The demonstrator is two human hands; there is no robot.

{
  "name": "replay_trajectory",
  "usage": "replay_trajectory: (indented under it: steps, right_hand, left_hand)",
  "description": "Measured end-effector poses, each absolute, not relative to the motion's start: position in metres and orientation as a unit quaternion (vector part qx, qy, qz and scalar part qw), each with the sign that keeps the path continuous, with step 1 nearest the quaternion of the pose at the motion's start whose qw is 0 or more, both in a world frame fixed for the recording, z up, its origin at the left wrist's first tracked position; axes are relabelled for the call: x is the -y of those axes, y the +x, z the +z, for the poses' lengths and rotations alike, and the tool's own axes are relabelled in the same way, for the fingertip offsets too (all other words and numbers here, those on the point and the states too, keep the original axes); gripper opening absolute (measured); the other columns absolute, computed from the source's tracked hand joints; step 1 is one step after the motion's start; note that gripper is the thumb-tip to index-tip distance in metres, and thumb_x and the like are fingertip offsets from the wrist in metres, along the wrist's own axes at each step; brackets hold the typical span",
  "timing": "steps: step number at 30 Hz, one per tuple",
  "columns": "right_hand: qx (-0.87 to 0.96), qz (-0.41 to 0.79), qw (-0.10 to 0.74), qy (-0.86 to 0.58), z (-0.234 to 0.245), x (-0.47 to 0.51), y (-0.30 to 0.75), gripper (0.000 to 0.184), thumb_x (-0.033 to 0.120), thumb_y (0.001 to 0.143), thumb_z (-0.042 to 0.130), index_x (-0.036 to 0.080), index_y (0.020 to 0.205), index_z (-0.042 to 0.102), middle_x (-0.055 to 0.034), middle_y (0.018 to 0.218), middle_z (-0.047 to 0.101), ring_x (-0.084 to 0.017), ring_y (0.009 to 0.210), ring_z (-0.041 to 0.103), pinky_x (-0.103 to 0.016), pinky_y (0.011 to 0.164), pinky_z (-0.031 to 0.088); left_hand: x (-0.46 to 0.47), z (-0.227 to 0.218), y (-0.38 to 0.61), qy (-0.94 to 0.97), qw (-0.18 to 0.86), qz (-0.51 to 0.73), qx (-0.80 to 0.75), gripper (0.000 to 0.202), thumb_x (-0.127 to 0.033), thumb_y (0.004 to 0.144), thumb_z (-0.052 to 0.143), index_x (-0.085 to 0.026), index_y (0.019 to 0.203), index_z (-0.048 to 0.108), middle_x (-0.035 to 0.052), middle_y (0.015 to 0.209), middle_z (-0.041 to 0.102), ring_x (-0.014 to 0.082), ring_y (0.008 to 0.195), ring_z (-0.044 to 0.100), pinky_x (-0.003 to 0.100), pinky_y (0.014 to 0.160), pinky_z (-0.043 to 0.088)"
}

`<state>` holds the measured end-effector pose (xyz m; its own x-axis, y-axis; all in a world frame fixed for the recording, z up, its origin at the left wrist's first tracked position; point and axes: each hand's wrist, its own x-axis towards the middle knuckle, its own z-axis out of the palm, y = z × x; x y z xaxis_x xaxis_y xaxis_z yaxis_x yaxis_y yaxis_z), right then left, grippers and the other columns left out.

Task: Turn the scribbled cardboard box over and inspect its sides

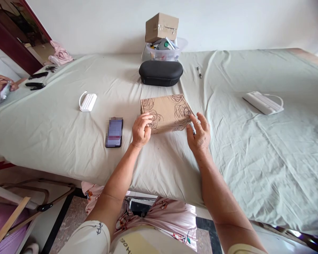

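Observation:
A small brown cardboard box (pixel 168 111) with dark looping scribbles near its corners lies on the cloth in front of me. My left hand (pixel 141 130) grips its left near corner, fingers on top and thumb along the near side. At the right near corner is my right hand (pixel 200 134), its fingertips against the box edge. A slim pen (pixel 193 127) shows between that thumb and fingers, mostly hidden by the hand. To the left of the box, a phone (pixel 114 132) lies with its screen lit and blurred.
Behind the box sits a black zip case (pixel 161 73), then a clear plastic tub (pixel 163 53) topped by another carton (pixel 161 27). White power banks (pixel 88 101) lie left and right. A pen-like stick (pixel 199 72) rests farther back. Another person's hands (pixel 1 86) hold something at far left.

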<state>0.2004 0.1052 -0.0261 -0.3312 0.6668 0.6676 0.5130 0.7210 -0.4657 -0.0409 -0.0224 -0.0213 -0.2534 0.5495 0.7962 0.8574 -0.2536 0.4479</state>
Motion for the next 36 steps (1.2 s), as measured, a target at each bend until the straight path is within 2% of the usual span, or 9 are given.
replay_trajectory:
  steps: [3,6,10,12,18,24,27,32,36]
  right_hand:
    - [0.78,0.161,0.473,-0.377,-0.029,-0.103,0.196,0.046,0.044,0.106,0.048,0.024,0.141,0.068,-0.0168,0.14,0.068,-0.031,0.125,0.07,-0.055,0.107,0.06]
    - [0.731,0.24,0.494,-0.404,-0.031,-0.102,0.191,0.049,0.046,0.101,0.054,0.022,0.142,0.063,-0.013,0.117,0.073,-0.026,0.103,0.074,-0.049,0.095,0.064]
    - [0.691,0.302,0.48,-0.447,-0.031,-0.104,0.19,0.041,0.054,0.093,0.059,0.02,0.113,0.067,-0.0087,0.095,0.073,-0.023,0.084,0.072,-0.045,0.086,0.063]
    - [0.694,0.307,0.464,-0.457,-0.03,-0.104,0.19,0.037,0.055,0.091,0.058,0.02,0.104,0.066,-0.0089,0.094,0.074,-0.023,0.082,0.071,-0.044,0.085,0.062]
    - [0.715,0.344,0.401,-0.457,-0.033,-0.106,0.189,0.04,0.052,0.083,0.063,0.023,0.11,0.061,-0.0088,0.097,0.076,-0.027,0.09,0.074,-0.045,0.079,0.061]
    - [0.735,0.335,0.386,-0.445,-0.048,-0.11,0.188,0.041,0.042,0.075,0.067,0.025,0.111,0.056,-0.004,0.09,0.072,-0.026,0.082,0.07,-0.048,0.081,0.06]
    - [0.74,0.325,0.391,-0.441,-0.052,-0.111,0.187,0.039,0.042,0.076,0.067,0.026,0.108,0.055,-0.0019,0.085,0.069,-0.024,0.076,0.067,-0.048,0.08,0.06]
    - [0.742,0.316,0.388,-0.446,-0.05,-0.108,0.186,0.037,0.042,0.075,0.066,0.026,0.105,0.052,-0.0003,0.083,0.066,-0.022,0.072,0.063,-0.046,0.076,0.057]
    - [0.737,0.319,0.395,-0.446,-0.044,-0.103,0.185,0.038,0.041,0.077,0.067,0.025,0.11,0.057,0.0023,0.077,0.063,-0.02,0.069,0.06,-0.042,0.073,0.056]
  left_hand:
    - [0.022,-0.024,-0.041,-0.554,0.157,-0.551,0.604,0.016,-0.018,0.098,0.048,-0.023,0.103,0.063,0.0112,0.129,0.073,0.0239,0.132,0.067,0.045,0.112,0.057]
    - [0.019,-0.029,-0.039,-0.494,0.143,-0.575,0.637,0.016,-0.031,0.1,0.055,-0.022,0.111,0.062,0.0151,0.134,0.069,0.0248,0.126,0.068,0.039,0.099,0.062]
    - [0.015,-0.034,-0.039,-0.431,0.088,-0.606,0.663,0.03,-0.039,0.101,0.059,-0.022,0.125,0.057,0.0137,0.126,0.071,0.0222,0.116,0.071,0.035,0.096,0.064]
    - [0.014,-0.033,-0.04,-0.425,0.058,-0.615,0.662,0.033,-0.037,0.099,0.061,-0.022,0.127,0.055,0.0131,0.125,0.071,0.0219,0.114,0.072,0.034,0.096,0.064]
    - [0.017,-0.028,-0.046,-0.431,-0.007,-0.615,0.66,0.044,-0.028,0.088,0.067,-0.021,0.129,0.053,0.0116,0.124,0.071,0.0234,0.117,0.072,0.032,0.09,0.065]
    - [0.016,-0.03,-0.047,-0.429,-0.014,-0.558,0.71,0.065,-0.018,0.078,0.076,-0.022,0.138,0.05,0.0131,0.135,0.067,0.0277,0.125,0.068,0.042,0.107,0.06]
    - [0.014,-0.03,-0.045,-0.409,-0.022,-0.536,0.738,0.06,-0.018,0.077,0.076,-0.021,0.133,0.055,0.0138,0.132,0.068,0.0307,0.127,0.067,0.047,0.114,0.057]
    - [0.015,-0.028,-0.041,-0.396,-0.055,-0.526,0.751,0.062,-0.018,0.078,0.074,-0.019,0.136,0.055,0.0149,0.13,0.068,0.0324,0.129,0.066,0.049,0.116,0.056]
    - [0.014,-0.031,-0.039,-0.379,-0.045,-0.52,0.764,0.06,-0.015,0.075,0.074,-0.02,0.132,0.059,0.0136,0.125,0.068,0.0323,0.126,0.067,0.049,0.116,0.056]
